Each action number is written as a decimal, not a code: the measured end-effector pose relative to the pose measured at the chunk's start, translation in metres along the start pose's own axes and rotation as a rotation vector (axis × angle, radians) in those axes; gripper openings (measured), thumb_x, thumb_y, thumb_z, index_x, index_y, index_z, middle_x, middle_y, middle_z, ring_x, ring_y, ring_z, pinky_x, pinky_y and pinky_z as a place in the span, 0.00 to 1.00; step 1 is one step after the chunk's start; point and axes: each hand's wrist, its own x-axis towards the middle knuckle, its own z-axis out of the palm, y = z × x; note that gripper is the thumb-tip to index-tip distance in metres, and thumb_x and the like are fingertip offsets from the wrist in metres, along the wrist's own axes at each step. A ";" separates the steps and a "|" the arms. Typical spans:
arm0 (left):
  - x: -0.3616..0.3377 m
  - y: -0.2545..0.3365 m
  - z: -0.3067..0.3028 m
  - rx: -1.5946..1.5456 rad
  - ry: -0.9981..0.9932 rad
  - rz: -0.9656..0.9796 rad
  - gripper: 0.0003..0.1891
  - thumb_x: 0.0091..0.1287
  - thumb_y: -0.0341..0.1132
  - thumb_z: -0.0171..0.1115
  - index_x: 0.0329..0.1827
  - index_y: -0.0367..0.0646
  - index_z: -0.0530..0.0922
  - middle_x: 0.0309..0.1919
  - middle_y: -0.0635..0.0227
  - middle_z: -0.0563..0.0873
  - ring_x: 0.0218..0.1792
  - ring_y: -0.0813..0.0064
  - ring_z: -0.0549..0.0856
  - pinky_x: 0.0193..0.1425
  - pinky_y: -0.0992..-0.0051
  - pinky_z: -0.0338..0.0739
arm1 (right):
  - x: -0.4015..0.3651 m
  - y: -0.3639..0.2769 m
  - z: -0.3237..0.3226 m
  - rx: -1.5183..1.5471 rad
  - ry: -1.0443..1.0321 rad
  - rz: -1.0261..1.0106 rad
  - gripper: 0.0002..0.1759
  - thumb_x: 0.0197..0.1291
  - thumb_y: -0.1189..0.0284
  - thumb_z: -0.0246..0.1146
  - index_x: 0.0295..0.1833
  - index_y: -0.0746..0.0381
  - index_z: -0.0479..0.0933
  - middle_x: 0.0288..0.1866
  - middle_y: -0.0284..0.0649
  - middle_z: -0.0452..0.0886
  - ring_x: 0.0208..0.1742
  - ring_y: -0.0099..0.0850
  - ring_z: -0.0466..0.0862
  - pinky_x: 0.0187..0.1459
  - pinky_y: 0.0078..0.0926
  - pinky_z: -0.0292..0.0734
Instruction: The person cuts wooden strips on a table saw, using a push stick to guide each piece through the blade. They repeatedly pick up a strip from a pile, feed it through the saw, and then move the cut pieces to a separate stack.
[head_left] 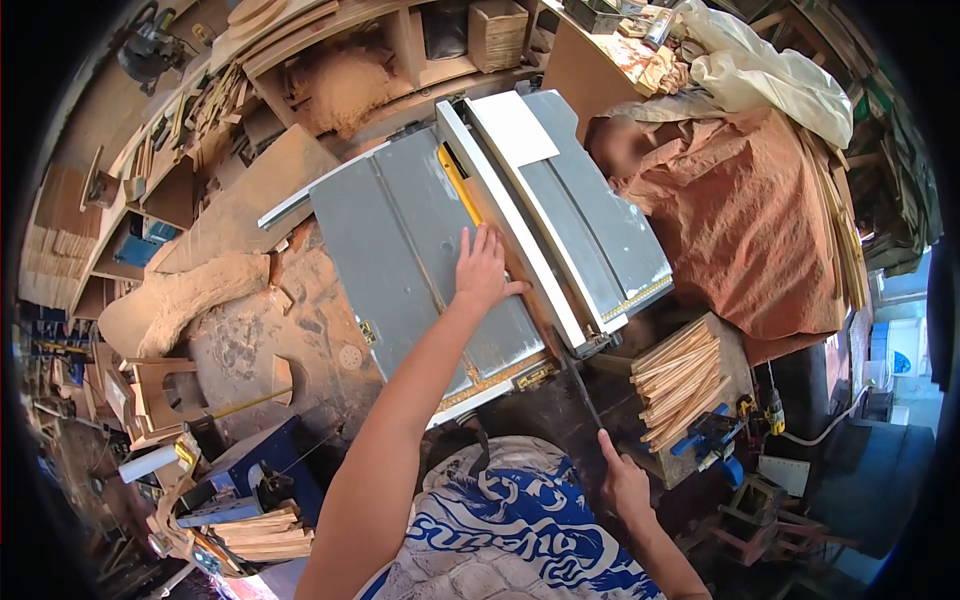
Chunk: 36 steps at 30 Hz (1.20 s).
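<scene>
A grey table saw [400, 240] stands in front of me, with a yellow insert plate [460, 187] let into its top. Along the right of the plate runs the saw's long white-edged fence [540, 260]. A brown wooden strip [533, 310] lies against the fence. My left hand [482, 268] rests on the saw top just below the insert, fingers stretched and thumb reaching toward the strip. My right hand [625, 485] is closed on a long dark stick [584, 392], whose far end meets the near end of the fence; the forefinger points along it.
A white board [515, 128] lies right of the fence. Sawdust [345, 85] heaps behind the saw. A bundle of thin wooden strips [680, 385] sits at the right, below a brown cloth cover [740, 220]. Left stands a blue machine [265, 470] beside cut wood.
</scene>
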 end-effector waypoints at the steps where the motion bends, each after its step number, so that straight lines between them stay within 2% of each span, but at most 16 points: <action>1: 0.005 -0.005 -0.001 -0.014 -0.006 -0.007 0.68 0.57 0.87 0.53 0.82 0.28 0.67 0.83 0.53 0.68 0.88 0.56 0.56 0.91 0.44 0.40 | 0.007 -0.004 -0.004 0.010 0.001 -0.002 0.48 0.65 0.79 0.62 0.88 0.33 0.60 0.34 0.49 0.80 0.28 0.54 0.84 0.33 0.54 0.83; 6: 0.034 -0.033 0.004 -0.020 0.051 -0.007 0.68 0.58 0.87 0.53 0.82 0.28 0.66 0.84 0.55 0.68 0.87 0.56 0.58 0.90 0.44 0.40 | 0.043 -0.027 -0.023 0.017 -0.017 0.008 0.50 0.63 0.79 0.63 0.88 0.33 0.59 0.34 0.50 0.80 0.29 0.55 0.85 0.33 0.53 0.83; 11: 0.091 -0.090 0.006 -0.010 0.060 -0.008 0.68 0.57 0.87 0.54 0.83 0.30 0.66 0.85 0.57 0.67 0.87 0.56 0.58 0.90 0.43 0.41 | 0.111 -0.063 -0.041 0.032 -0.051 0.032 0.53 0.61 0.80 0.62 0.89 0.32 0.55 0.36 0.53 0.81 0.31 0.57 0.87 0.34 0.54 0.84; 13: 0.114 -0.109 -0.002 0.007 0.001 -0.022 0.68 0.58 0.87 0.55 0.82 0.29 0.66 0.85 0.56 0.66 0.87 0.56 0.59 0.89 0.42 0.42 | 0.137 -0.078 -0.050 0.071 -0.066 0.035 0.53 0.61 0.81 0.61 0.89 0.32 0.56 0.36 0.54 0.81 0.32 0.58 0.85 0.37 0.58 0.81; 19: 0.172 -0.164 -0.013 -0.036 -0.057 -0.110 0.64 0.58 0.81 0.63 0.87 0.39 0.61 0.88 0.59 0.62 0.87 0.55 0.58 0.89 0.42 0.43 | 0.211 -0.112 -0.071 0.094 -0.101 0.001 0.55 0.61 0.80 0.62 0.90 0.30 0.51 0.38 0.55 0.83 0.35 0.57 0.88 0.39 0.55 0.84; 21: 0.196 -0.187 -0.013 -0.031 -0.098 -0.151 0.64 0.59 0.80 0.64 0.88 0.41 0.61 0.89 0.63 0.59 0.88 0.60 0.57 0.91 0.46 0.41 | 0.242 -0.126 -0.075 0.084 -0.121 0.002 0.57 0.60 0.80 0.62 0.90 0.29 0.49 0.39 0.55 0.83 0.35 0.56 0.89 0.39 0.54 0.85; 22: 0.209 -0.199 -0.013 -0.055 -0.056 -0.163 0.62 0.58 0.77 0.68 0.87 0.42 0.62 0.89 0.62 0.60 0.88 0.61 0.59 0.89 0.43 0.47 | 0.259 -0.133 -0.074 0.075 -0.123 -0.016 0.57 0.60 0.80 0.62 0.90 0.29 0.48 0.39 0.55 0.83 0.35 0.55 0.89 0.39 0.54 0.85; 23: 0.223 -0.212 -0.016 -0.056 -0.049 -0.152 0.62 0.58 0.77 0.68 0.87 0.42 0.62 0.89 0.62 0.60 0.88 0.61 0.59 0.89 0.43 0.47 | 0.277 -0.139 -0.076 0.066 -0.123 -0.032 0.58 0.60 0.80 0.62 0.90 0.29 0.47 0.38 0.54 0.84 0.36 0.55 0.89 0.39 0.53 0.85; 25: 0.250 -0.235 -0.024 -0.115 -0.101 -0.197 0.62 0.56 0.73 0.73 0.87 0.41 0.62 0.86 0.60 0.65 0.86 0.58 0.63 0.87 0.48 0.57 | 0.310 -0.153 -0.085 0.112 -0.134 -0.076 0.57 0.62 0.79 0.62 0.91 0.31 0.46 0.41 0.56 0.85 0.37 0.53 0.90 0.39 0.51 0.86; 27: 0.281 -0.267 -0.022 -0.394 -0.164 -0.215 0.61 0.56 0.63 0.79 0.88 0.41 0.60 0.85 0.58 0.68 0.83 0.55 0.69 0.83 0.56 0.67 | 0.344 -0.163 -0.083 0.105 -0.077 -0.112 0.56 0.63 0.79 0.61 0.91 0.33 0.45 0.42 0.57 0.86 0.38 0.52 0.91 0.40 0.50 0.87; 28: 0.298 -0.287 0.006 -0.429 -0.085 -0.312 0.58 0.58 0.51 0.81 0.89 0.40 0.57 0.82 0.52 0.71 0.80 0.54 0.74 0.81 0.64 0.70 | 0.363 -0.171 -0.081 0.113 -0.068 -0.125 0.56 0.64 0.79 0.61 0.91 0.34 0.44 0.42 0.57 0.86 0.38 0.52 0.91 0.40 0.50 0.87; 31: 0.349 -0.356 0.108 -0.965 0.138 -0.223 0.50 0.60 0.38 0.80 0.85 0.38 0.64 0.78 0.48 0.76 0.77 0.58 0.77 0.79 0.62 0.71 | 0.390 -0.177 -0.100 0.147 -0.107 -0.141 0.55 0.66 0.79 0.60 0.92 0.36 0.43 0.41 0.55 0.87 0.40 0.52 0.91 0.40 0.50 0.87; 32: 0.346 -0.332 0.076 -1.437 0.033 -0.215 0.48 0.63 0.29 0.74 0.87 0.38 0.61 0.77 0.47 0.77 0.75 0.60 0.78 0.80 0.65 0.70 | 0.400 -0.182 -0.104 0.176 -0.118 -0.159 0.53 0.66 0.78 0.60 0.92 0.38 0.45 0.43 0.56 0.86 0.40 0.52 0.91 0.41 0.50 0.87; 33: 0.344 -0.317 0.068 -1.431 0.034 -0.209 0.48 0.63 0.29 0.74 0.87 0.38 0.61 0.77 0.47 0.77 0.75 0.60 0.78 0.80 0.65 0.70 | 0.409 -0.185 -0.109 0.205 -0.129 -0.179 0.51 0.67 0.77 0.59 0.91 0.40 0.47 0.44 0.56 0.86 0.41 0.53 0.91 0.42 0.50 0.87; 35: 0.350 -0.302 0.056 -1.079 0.300 -0.701 0.41 0.66 0.23 0.68 0.85 0.37 0.64 0.73 0.52 0.81 0.73 0.62 0.79 0.77 0.66 0.73 | 0.402 -0.179 -0.133 0.216 -0.081 -0.234 0.51 0.67 0.77 0.60 0.91 0.42 0.48 0.43 0.55 0.86 0.40 0.54 0.90 0.41 0.53 0.86; 36: 0.358 -0.326 0.089 -1.300 0.475 -0.741 0.31 0.72 0.22 0.61 0.80 0.39 0.70 0.65 0.56 0.85 0.67 0.66 0.84 0.71 0.65 0.78 | 0.386 -0.173 -0.159 0.258 -0.108 -0.219 0.51 0.66 0.76 0.62 0.91 0.43 0.49 0.45 0.56 0.86 0.41 0.56 0.89 0.43 0.53 0.86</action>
